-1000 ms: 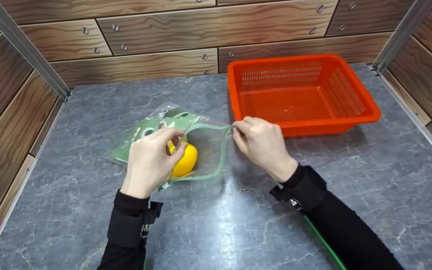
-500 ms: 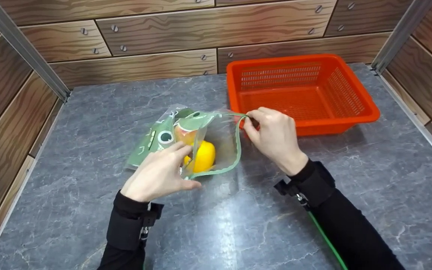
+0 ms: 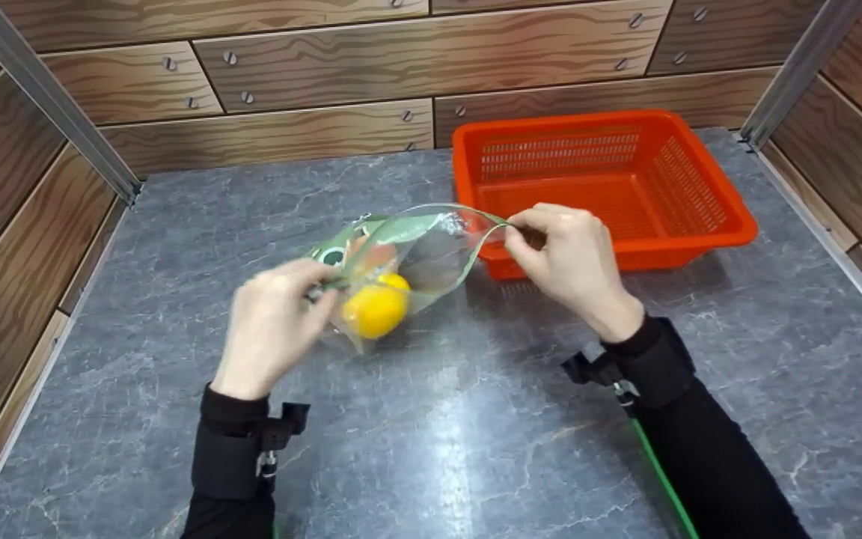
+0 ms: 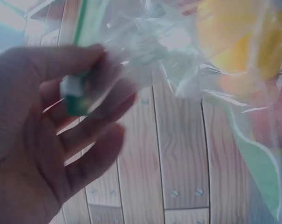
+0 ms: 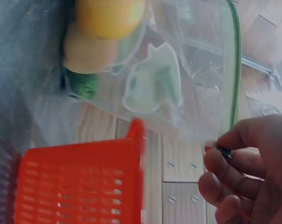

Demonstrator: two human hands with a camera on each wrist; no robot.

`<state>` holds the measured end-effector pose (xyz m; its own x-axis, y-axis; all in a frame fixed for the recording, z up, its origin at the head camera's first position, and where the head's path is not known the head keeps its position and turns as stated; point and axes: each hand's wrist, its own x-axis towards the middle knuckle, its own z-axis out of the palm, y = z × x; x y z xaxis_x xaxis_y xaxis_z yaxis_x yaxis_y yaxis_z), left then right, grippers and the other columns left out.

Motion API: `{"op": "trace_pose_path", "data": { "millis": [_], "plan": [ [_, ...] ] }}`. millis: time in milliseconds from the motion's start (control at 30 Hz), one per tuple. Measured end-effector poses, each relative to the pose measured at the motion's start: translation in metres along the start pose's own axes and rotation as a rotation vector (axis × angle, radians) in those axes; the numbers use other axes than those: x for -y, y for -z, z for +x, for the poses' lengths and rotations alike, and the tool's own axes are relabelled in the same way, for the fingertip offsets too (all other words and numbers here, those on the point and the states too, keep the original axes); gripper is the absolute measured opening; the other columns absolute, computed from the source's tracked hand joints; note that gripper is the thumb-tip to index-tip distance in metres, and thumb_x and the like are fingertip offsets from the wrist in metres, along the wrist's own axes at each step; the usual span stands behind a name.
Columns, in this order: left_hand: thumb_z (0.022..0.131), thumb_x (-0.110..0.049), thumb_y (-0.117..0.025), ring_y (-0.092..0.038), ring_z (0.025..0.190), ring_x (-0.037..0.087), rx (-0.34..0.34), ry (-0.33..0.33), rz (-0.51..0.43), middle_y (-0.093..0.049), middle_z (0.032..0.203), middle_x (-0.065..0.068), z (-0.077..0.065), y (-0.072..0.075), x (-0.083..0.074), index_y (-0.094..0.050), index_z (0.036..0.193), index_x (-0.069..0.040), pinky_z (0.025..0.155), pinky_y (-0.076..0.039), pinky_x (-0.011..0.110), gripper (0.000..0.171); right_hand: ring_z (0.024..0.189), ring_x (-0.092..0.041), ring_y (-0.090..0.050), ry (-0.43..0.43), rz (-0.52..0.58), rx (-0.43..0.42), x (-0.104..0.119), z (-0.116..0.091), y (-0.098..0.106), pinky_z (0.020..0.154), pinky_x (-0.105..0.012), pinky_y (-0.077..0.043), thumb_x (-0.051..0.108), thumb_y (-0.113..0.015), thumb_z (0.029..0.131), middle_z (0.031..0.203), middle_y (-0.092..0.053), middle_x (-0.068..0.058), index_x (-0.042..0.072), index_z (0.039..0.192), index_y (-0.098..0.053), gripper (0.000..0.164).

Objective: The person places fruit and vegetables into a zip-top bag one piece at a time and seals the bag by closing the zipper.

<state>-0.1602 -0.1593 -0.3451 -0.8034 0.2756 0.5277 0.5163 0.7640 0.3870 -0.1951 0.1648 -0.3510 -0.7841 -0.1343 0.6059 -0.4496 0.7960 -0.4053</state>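
Observation:
A clear zip-lock bag (image 3: 435,258) with green print and a green zip edge is stretched between my hands, its mouth open. My left hand (image 3: 270,322), blurred, pinches the left end of the zip edge, where a pale slider (image 4: 73,87) shows in the left wrist view. Thumb and index finger of my right hand (image 3: 573,258) pinch the opposite corner. Inside lie a yellow fruit (image 3: 376,307), a peach-coloured fruit (image 5: 88,51) beside it and something dark green (image 5: 82,85). Plastic and glare partly veil them, so their exact kinds are unclear.
An orange-red perforated basket (image 3: 730,224) stands at the back right, just behind my right hand. Under everything is a grey marbled tabletop (image 3: 491,449). Wood-patterned walls (image 3: 311,75) and metal corner posts (image 3: 64,97) enclose the back and sides.
My right hand has moved right and slightly away, drawing the bag along. The left hand loosened, its fingers spreading, then took hold of the bag's left end and moved left.

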Motion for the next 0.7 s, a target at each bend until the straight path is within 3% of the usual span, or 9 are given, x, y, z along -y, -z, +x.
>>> {"op": "trace_pose_path", "data": {
  "millis": [167,300,400,533,700],
  "plan": [
    [0.09,-0.003,-0.078,-0.067,0.07,0.009,-0.328,0.051,-0.125,-0.08,0.089,0.012,0.002,0.01,0.003,-0.08,0.096,-0.002,0.064,-0.051,0.012,0.006,0.067,-0.012,-0.055,0.013,0.09,0.068,0.0,0.001,0.02,0.064,-0.018,-0.037,0.009,-0.071,0.093,0.079,-0.074,-0.008,0.005,0.091,-0.081,0.011],
    [0.09,-0.004,-0.08,-0.06,0.071,-0.008,-0.481,0.116,-0.284,-0.078,0.084,0.015,0.003,0.015,-0.001,-0.081,0.094,0.0,0.065,-0.048,0.005,0.006,0.067,-0.007,-0.053,0.058,0.18,0.141,0.002,0.0,0.037,0.063,-0.014,-0.037,0.006,-0.071,0.093,0.078,-0.072,-0.005,0.005,0.092,-0.081,0.01],
    [0.088,-0.005,-0.083,-0.059,0.069,-0.01,-0.516,0.149,-0.348,-0.077,0.082,0.017,0.002,0.017,-0.005,-0.082,0.092,-0.001,0.064,-0.049,0.008,0.006,0.063,-0.005,-0.05,0.09,0.234,0.188,0.0,-0.002,0.05,0.059,-0.013,-0.037,0.003,-0.073,0.091,0.074,-0.068,0.0,0.008,0.09,-0.082,0.011],
    [0.086,-0.007,-0.085,-0.059,0.066,-0.008,-0.487,0.177,-0.357,-0.078,0.084,0.016,0.003,0.016,-0.007,-0.082,0.093,-0.001,0.064,-0.049,0.011,0.01,0.061,-0.002,-0.048,0.081,0.261,0.233,-0.006,-0.001,0.06,0.058,-0.014,-0.038,0.001,-0.072,0.092,0.073,-0.068,0.003,0.012,0.089,-0.083,0.015],
    [0.087,-0.011,-0.085,-0.058,0.068,-0.009,-0.416,0.205,-0.34,-0.079,0.085,0.015,0.004,0.01,-0.006,-0.082,0.096,-0.003,0.06,-0.041,0.011,0.012,0.067,-0.005,-0.054,0.027,0.163,0.245,-0.011,0.0,0.056,0.065,-0.017,-0.039,0.005,-0.07,0.094,0.079,-0.074,-0.001,0.012,0.092,-0.083,0.015]
  ]
}}
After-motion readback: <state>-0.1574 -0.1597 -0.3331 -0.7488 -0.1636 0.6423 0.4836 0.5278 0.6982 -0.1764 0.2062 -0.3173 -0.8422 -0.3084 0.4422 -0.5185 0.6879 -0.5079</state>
